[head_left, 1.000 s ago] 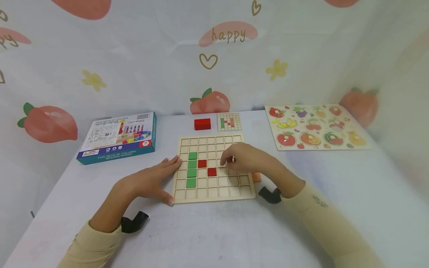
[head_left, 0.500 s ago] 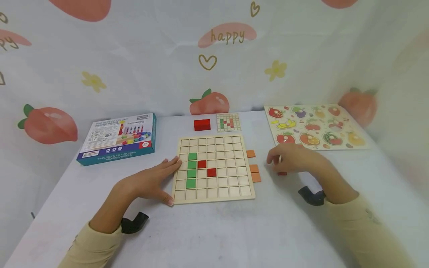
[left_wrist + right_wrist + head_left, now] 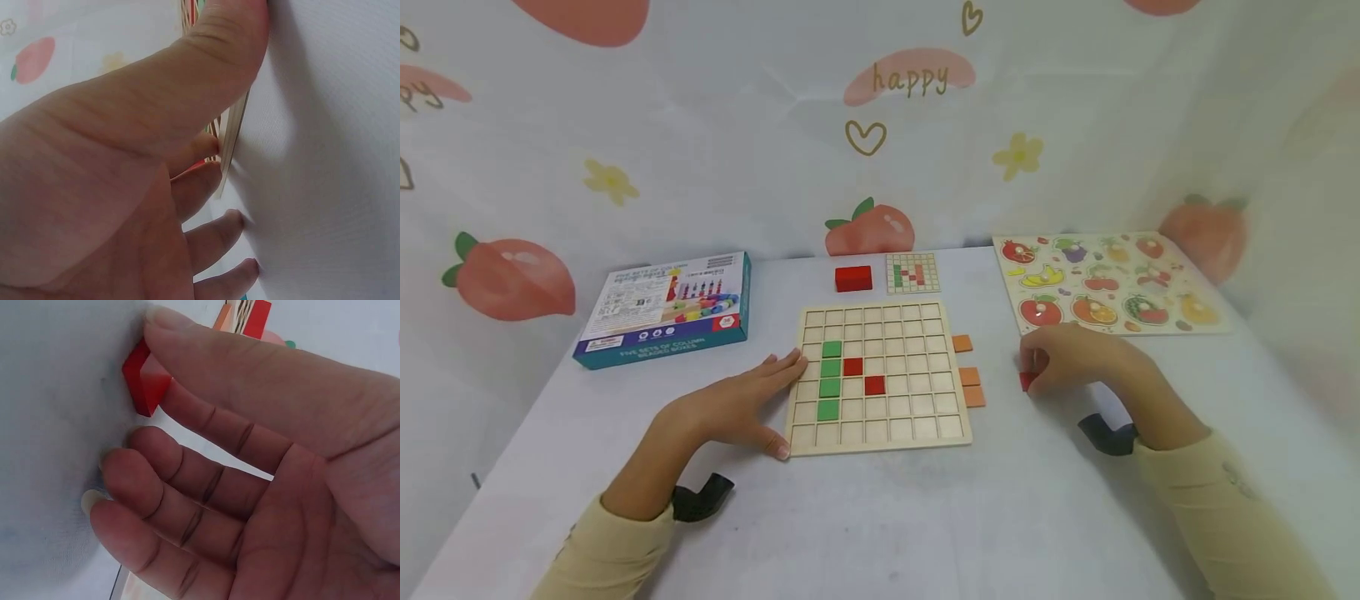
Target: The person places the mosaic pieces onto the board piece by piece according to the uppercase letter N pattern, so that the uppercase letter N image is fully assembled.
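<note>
My left hand (image 3: 730, 408) rests with spread, straight fingers along the left edge of a wooden grid board (image 3: 901, 429). In the left wrist view its thumb (image 3: 228, 31) and fingertips lie at the board's side. Set in the board are a column of green tiles (image 3: 830, 367) and two red tiles (image 3: 853, 367), stepping down to the right. To the right of the board, my right hand (image 3: 1078, 358) pinches a red square tile (image 3: 142, 384) between thumb and index finger, close to the table. Its other fingers curl loosely below.
Three orange tiles (image 3: 972, 397) lie at the board's right edge. Behind the board are a stack of red blocks (image 3: 853, 279) and a small pattern card (image 3: 913, 273). A beaded-column box (image 3: 662, 312) stands at the left, a fruit puzzle board (image 3: 1112, 287) at the right.
My right hand has gone from over the board to the table on its right, where its thumb and index finger have closed on a red tile. The left hand stays at the board's edge.
</note>
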Demonstrator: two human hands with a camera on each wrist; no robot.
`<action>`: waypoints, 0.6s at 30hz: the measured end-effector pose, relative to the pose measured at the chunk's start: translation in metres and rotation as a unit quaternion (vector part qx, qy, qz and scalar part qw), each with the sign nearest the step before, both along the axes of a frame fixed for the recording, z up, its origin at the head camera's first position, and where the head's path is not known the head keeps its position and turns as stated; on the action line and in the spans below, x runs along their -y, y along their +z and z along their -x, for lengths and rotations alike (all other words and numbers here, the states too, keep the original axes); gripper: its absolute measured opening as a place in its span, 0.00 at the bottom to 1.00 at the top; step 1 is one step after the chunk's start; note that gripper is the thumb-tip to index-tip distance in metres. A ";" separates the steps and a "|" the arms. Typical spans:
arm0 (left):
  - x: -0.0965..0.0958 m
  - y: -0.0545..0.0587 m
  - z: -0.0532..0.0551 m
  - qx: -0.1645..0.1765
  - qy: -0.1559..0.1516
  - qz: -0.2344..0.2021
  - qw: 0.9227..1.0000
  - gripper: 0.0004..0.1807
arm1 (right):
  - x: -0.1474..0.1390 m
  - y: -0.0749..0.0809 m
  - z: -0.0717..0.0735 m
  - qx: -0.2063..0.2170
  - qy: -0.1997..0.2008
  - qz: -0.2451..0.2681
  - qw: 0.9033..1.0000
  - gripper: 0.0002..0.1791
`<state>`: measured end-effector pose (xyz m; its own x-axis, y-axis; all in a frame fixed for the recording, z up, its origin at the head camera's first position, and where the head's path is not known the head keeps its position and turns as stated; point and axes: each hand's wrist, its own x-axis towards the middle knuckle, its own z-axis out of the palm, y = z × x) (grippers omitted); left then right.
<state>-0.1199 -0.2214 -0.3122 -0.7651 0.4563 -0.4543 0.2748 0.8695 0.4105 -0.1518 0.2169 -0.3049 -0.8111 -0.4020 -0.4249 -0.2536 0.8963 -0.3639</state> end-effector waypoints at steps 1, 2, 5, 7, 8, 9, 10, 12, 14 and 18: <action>0.000 0.000 0.000 -0.001 0.000 0.001 1.000 0.67 | 0.000 0.000 0.000 0.000 0.001 0.000 1.000 0.10; 0.000 0.000 0.000 -0.001 0.000 0.001 1.000 0.67 | 0.000 0.000 0.000 0.001 -0.001 0.000 1.000 0.10; 0.000 -0.001 0.000 0.000 0.002 0.000 1.000 0.67 | 0.001 -0.001 0.001 0.001 0.000 0.000 1.000 0.11; 0.000 0.000 -0.001 0.002 0.004 -0.002 1.000 0.67 | 0.001 -0.001 0.001 -0.002 0.004 0.003 1.000 0.11; 0.000 0.000 -0.001 0.003 0.004 -0.002 1.000 0.67 | 0.001 -0.001 0.001 -0.004 0.005 0.006 1.000 0.12; 0.000 0.000 -0.001 0.003 0.005 -0.002 1.000 0.67 | 0.001 0.000 0.001 -0.006 0.008 0.010 1.000 0.11; 0.000 0.000 -0.001 0.002 0.003 -0.001 1.000 0.67 | 0.001 0.000 0.001 -0.009 0.010 0.014 1.000 0.11; 0.000 0.000 -0.001 0.000 0.001 0.000 1.000 0.66 | 0.001 -0.001 0.002 -0.010 0.010 0.024 1.000 0.11; 0.000 0.000 0.000 -0.003 -0.002 0.000 1.000 0.66 | 0.001 -0.001 0.002 -0.005 0.007 0.038 0.999 0.10; 0.000 0.000 0.000 -0.002 -0.003 -0.001 1.000 0.66 | 0.003 0.001 0.002 0.008 0.004 0.083 0.997 0.08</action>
<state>-0.1204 -0.2218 -0.3118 -0.7646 0.4620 -0.4494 0.2821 0.8668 0.4111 -0.1543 0.2138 -0.3039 -0.8012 -0.4740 -0.3653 -0.2531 0.8216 -0.5108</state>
